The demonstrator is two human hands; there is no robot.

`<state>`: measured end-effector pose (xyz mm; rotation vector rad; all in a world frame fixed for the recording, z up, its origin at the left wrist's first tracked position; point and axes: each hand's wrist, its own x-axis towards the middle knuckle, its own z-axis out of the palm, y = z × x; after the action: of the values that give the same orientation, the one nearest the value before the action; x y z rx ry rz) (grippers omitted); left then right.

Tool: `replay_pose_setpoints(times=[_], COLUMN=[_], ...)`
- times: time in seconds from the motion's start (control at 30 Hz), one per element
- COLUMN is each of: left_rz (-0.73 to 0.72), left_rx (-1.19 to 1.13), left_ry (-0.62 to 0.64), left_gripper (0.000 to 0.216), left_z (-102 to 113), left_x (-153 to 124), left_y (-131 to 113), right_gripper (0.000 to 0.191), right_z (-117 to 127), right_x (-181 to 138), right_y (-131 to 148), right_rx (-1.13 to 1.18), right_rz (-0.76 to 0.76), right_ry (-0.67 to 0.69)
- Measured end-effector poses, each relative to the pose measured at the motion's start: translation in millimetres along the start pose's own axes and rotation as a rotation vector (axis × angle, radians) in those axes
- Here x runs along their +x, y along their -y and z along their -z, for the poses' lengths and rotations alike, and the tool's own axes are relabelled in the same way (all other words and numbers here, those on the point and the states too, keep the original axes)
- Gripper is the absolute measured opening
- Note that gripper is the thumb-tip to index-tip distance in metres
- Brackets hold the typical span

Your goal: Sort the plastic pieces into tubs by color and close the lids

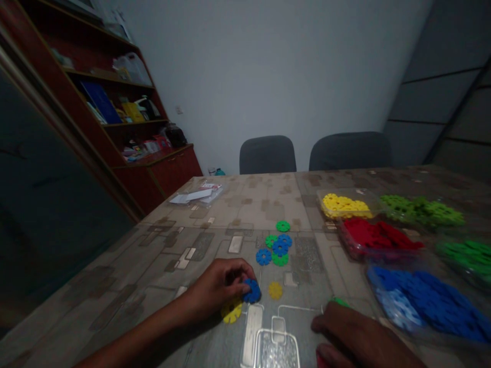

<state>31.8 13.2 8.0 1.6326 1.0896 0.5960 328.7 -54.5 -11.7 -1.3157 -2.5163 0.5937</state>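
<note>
Two bare hands are working over a patterned tabletop (149,276); I am logging them from the remote screen. The left hand (218,283) is grasping a blue disc (252,291) between thumb and fingers. Key relation: a loose yellow disc (275,291) is lying flat just right of those fingertips, past the blue disc, and is sitting nearer to them than to the right hand (358,335). Long axis: neither disc is showing one, both being round. A second yellow disc (231,313) is resting just below the left fingers, partly covered; whether it is joining the blue one, I cannot tell. Right fingers are curling; a red piece (321,360) is showing by the thumb, but whether they are gripping it I cannot tell. A green disc (339,302) is peeking out just beyond them. Appearance: the blue disc is looking thin, deep blue, notched around its rim. Green and blue discs (276,250) are lying beyond the left fingertips, some overlapping.
</note>
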Motion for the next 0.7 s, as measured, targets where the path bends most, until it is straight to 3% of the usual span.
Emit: replay_pose_setpoints(times=[0.13, 0.27, 0.33, 0.5, 0.7], left_rz=[-0.035, -0.056, -0.055, -0.056, -0.096], left_rx=[0.003, 0.018, 0.033, 0.067, 0.172], left_ry=[-0.043, -0.097, -0.113, -0.139, -0.136], left_gripper=[0.013, 0.011, 0.01, 0.012, 0.026], left_z=[-7.9, -13.1, -12.6, -0.6, 11.1], left_x=[1.1, -0.4, 1.0, 18.9, 51.2], left_y=[0.2, -1.0, -0.3, 3.2, 6.5], right_gripper=[0.032, 0.017, 0.011, 0.022, 0.029], right_z=[4.2, 7.0, 7.8, 13.2, 23.3], right_x=[24.5, 49.2, 54.5, 60.8, 102.5], right_y=[18.9, 35.5, 35.6, 21.3, 22.5], right_rx=[0.128, 0.195, 0.174, 0.073, -0.094], right_rz=[-0.076, -0.143, -0.15, -0.204, -0.252], right_ry=[-0.035, -0.085, -0.099, -0.151, -0.144])
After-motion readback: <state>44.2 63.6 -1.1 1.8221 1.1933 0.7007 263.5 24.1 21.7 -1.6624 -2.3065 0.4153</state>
